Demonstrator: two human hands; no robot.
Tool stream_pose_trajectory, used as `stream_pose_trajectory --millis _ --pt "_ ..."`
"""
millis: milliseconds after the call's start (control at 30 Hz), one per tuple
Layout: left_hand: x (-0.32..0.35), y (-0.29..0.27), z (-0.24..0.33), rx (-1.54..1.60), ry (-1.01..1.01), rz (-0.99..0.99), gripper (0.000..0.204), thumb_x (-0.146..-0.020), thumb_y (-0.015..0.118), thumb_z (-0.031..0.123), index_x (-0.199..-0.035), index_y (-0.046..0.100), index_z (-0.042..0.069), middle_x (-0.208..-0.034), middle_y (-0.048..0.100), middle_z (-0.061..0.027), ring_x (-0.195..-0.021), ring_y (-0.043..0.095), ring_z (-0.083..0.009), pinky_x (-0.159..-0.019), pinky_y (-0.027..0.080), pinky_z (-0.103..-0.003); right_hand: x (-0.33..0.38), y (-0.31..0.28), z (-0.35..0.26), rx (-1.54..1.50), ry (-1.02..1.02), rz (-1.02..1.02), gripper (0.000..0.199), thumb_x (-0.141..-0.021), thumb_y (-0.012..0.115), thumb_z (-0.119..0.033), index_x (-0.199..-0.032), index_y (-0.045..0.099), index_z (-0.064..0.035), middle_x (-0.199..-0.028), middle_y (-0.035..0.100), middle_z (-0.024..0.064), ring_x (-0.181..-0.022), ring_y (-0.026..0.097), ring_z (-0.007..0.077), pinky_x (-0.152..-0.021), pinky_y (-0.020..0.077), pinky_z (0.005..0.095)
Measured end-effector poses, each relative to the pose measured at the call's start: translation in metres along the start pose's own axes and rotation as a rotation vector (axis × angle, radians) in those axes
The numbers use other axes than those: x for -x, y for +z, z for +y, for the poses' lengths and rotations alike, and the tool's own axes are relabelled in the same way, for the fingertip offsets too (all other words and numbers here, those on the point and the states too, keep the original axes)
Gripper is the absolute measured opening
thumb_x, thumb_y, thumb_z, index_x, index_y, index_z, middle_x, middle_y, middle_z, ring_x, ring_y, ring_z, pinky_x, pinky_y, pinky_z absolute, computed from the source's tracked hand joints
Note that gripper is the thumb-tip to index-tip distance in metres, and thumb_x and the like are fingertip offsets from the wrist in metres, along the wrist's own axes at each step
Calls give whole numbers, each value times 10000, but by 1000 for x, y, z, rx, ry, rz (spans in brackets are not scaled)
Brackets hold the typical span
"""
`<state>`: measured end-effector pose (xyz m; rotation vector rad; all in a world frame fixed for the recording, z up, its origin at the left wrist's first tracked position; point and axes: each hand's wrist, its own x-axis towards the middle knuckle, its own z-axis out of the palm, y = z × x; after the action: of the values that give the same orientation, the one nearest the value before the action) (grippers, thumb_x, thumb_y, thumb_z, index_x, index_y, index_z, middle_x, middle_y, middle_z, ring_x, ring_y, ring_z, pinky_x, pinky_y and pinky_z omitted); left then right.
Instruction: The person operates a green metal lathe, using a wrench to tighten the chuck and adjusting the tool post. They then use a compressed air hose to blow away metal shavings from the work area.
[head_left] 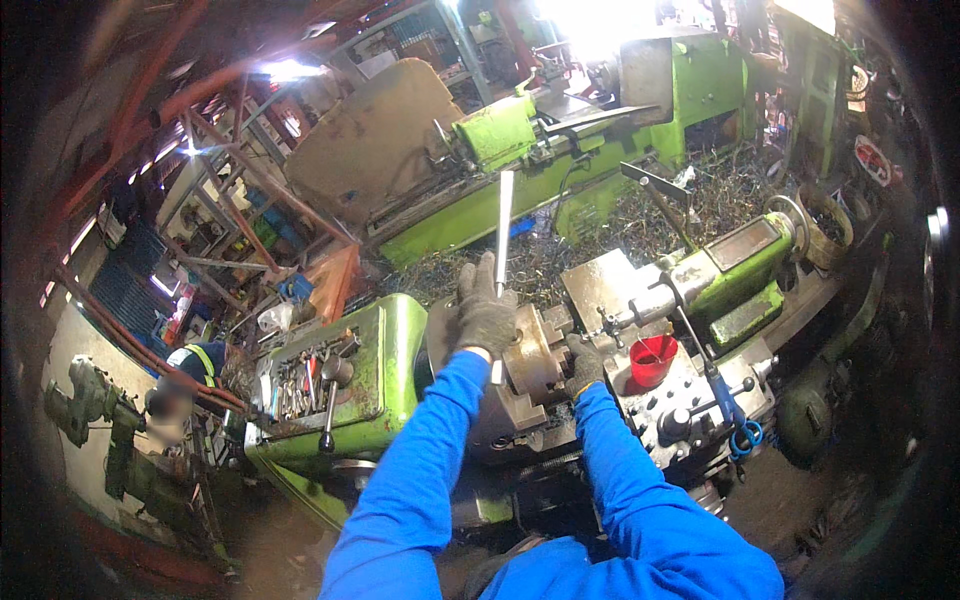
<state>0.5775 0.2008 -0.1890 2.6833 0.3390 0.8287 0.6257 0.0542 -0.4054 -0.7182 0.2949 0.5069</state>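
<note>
In the head view, your left hand, in a dark grey work glove, is lying against the long, straight, silvery metal bar, its fingers pointing upward; you are hiding the contact, so I cannot tell whether they are closing around it. The bar is crossing the left side of the round, brownish metal chuck, its lower end showing below your palm and its upper end rising into open air before the tangled heap of metal shavings. Your right hand, in a matching dark glove, is resting at the chuck's right side; its fingertips are partly hidden, so their grip is unclear. Just to its right, the red plastic cup is standing near, narrowing the room on that side. Farther right, the blue-handled tool is hanging along the carriage edge. On your left, the rounded green headstock casing is bounding your left forearm, its tool-covered top lying farther out.
</note>
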Motion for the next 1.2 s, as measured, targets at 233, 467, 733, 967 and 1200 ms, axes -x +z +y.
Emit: stream_pose_trajectory --millis 233,467,733,967,1200 --pt "7 -25 48 -339 289 17 593 -1002 557 515 -1372 530 52 -1262 598 -224 -1230 538 -426 -1123 327 -596 10 0 -12 -19 -77 90 189 -944 780 -304 -1003 661 -170 -789 592 -15 -637 552 122 -533 481 324" --pt "-10 -40 59 -725 -47 -441 976 -900 658 590 -1577 309 -19 -1218 649 -253 -1026 687 -448 -916 502 -582 14 3 -11 -114 -53 50 198 -939 786 -288 -943 636 -160 -724 561 -25 -584 538 128 -504 463 318" --pt "-22 -32 14 110 -222 -70 596 -870 628 184 -1453 519 130 -1397 558 -267 -1325 542 -440 -1133 427 -508 18 5 -11 -88 22 26 205 -952 781 -299 -1047 696 -139 -776 604 1 -622 586 157 -531 516 350" --pt "-16 -26 47 -329 235 -167 254 -857 656 206 -1104 671 146 -1154 645 -154 -1210 520 -400 -1078 356 -602 -2 -22 -11 -198 -70 60 110 -933 758 -218 -985 665 -191 -813 614 -9 -687 620 175 -565 509 358" --pt "-9 -51 74 -562 -28 -296 567 -1041 463 539 -1314 623 68 -989 759 -181 -1046 692 -391 -1016 471 -558 -12 -25 -2 -89 -40 8 244 -886 835 -219 -1087 732 -126 -928 712 10 -709 643 165 -594 551 365"
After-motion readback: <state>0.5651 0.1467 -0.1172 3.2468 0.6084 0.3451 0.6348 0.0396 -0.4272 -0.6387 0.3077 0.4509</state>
